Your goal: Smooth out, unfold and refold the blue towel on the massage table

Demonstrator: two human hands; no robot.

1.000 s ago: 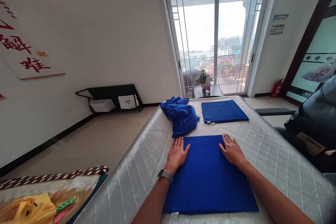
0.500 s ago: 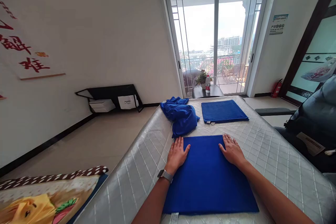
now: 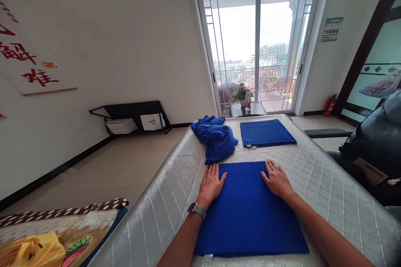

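Where the folded blue cloth (image 3: 247, 212) lies flat on the quilted mattress (image 3: 338, 200), the left hand (image 3: 210, 183) rests at its far left corner and the right hand (image 3: 278, 179) at its far right corner. Fingers of both: extended, released, palms down, grasping nothing; thumbs angled inward. A white tag (image 3: 207, 260) sticks out at the near left edge; print too small to read.

Beyond: a crumpled blue cloth (image 3: 216, 137) just past the left fingertips; to its right, a neat blue stack (image 3: 266, 132) with small white tags, illegible.

Writing noted: hanging scroll (image 3: 40, 77), left wall, large red characters, lowest two 解 and 难. Wall notice (image 3: 330, 33), right of the glass door (image 3: 258, 50): appears to begin 严禁, followed by round symbols; smaller lines unreadable. White bag (image 3: 152, 122): dark lettering, not resolved. Bottle (image 3: 247, 100): red-and-white label, brand not legible. Plastic bag (image 3: 382, 85): red print, unreadable.
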